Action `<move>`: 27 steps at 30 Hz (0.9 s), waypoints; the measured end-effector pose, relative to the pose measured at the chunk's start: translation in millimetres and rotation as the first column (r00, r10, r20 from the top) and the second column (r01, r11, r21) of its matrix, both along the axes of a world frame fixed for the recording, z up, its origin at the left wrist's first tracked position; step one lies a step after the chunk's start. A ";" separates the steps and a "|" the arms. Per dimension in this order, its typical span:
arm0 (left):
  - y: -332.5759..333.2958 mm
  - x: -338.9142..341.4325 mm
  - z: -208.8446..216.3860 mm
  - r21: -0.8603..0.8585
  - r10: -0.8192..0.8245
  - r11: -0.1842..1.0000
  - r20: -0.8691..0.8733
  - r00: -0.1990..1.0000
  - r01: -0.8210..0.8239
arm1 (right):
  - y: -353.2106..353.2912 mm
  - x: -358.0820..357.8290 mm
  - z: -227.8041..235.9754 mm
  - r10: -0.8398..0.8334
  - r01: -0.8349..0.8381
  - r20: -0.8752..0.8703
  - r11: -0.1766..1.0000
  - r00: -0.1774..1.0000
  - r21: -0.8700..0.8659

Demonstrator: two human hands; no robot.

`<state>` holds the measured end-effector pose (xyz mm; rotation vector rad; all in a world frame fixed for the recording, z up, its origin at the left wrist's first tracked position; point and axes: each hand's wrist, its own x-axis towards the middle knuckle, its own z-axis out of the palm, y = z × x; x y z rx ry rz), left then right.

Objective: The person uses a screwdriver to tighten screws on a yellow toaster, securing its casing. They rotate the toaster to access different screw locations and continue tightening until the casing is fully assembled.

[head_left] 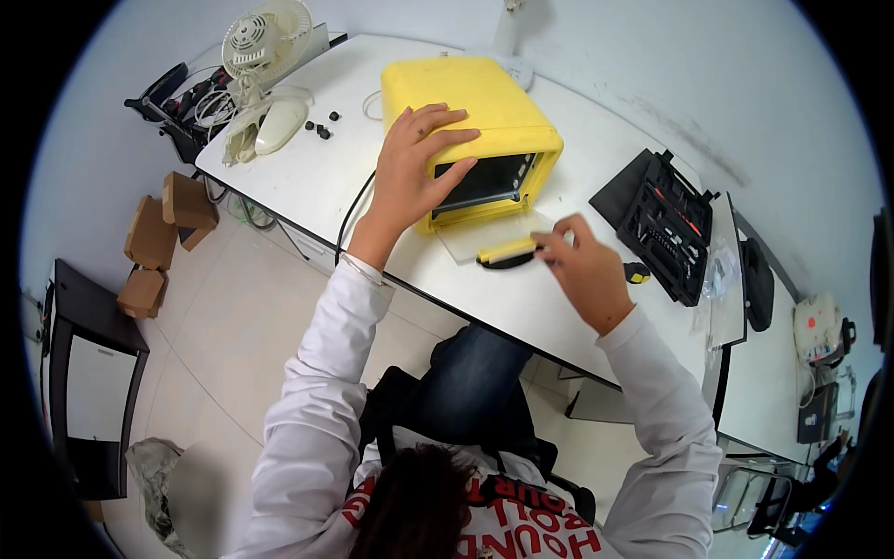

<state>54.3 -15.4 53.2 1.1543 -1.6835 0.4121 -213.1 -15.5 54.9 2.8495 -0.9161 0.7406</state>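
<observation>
The right hand (582,270) is curled, its fingertips apparently pinched on the right end of the yellow-and-black handle (508,252), by which the lowered glass door (458,244) seems to be controlled; the left hand (414,168) is spread over the upper front edge of the yellow oven (466,88), presumably so that it is steadied; the oven is set on a white table (298,191), its opening turned toward the person, probably for easy reach; right of the oven, a tool case (666,228) is laid open, likely for access; left of the oven, black knobs (323,131) are grouped near a fan (265,45); behind the oven, a pale wall (633,65) is seen; farther left of it, cardboard boxes (152,235) are placed on the tiled floor (214,363).
</observation>
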 end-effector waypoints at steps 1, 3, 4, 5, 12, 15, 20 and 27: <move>0.7 -0.4 0.5 0.006 -0.002 1.000 0.004 1.000 0.002 | -5.7 4.5 4.7 -0.012 0.011 0.048 1.000 0.999 0.011; 2.5 -1.0 1.8 0.017 -0.006 1.000 0.012 1.000 0.006 | -17.4 14.8 14.3 -0.007 0.003 0.154 1.000 0.988 0.027; 2.6 -0.2 1.5 0.025 -0.022 0.999 0.017 1.000 0.022 | -20.9 21.7 22.2 -0.011 -0.002 0.185 0.998 0.983 0.067; 2.2 1.6 1.0 0.032 -0.038 0.999 0.022 0.999 0.038 | -26.9 27.8 26.9 -0.024 0.008 0.195 0.997 0.980 0.082; 6.3 14.8 11.2 0.181 -0.198 0.964 -0.002 0.980 0.195 | -52.4 48.8 23.2 -0.023 -0.008 0.306 0.995 0.952 0.100; 12.3 10.8 12.0 0.154 -0.131 0.981 0.061 0.990 0.120 | -42.2 51.2 25.5 -0.152 0.082 0.349 0.975 0.925 0.206; 11.1 7.1 9.8 0.143 -0.087 0.987 0.095 0.992 0.073 | -48.0 50.7 18.3 -0.080 0.001 0.370 0.978 0.926 0.209; 6.5 11.6 7.6 0.165 -0.158 0.975 0.034 0.987 0.150 | -49.9 50.0 20.1 -0.026 -0.029 0.344 0.988 0.938 0.153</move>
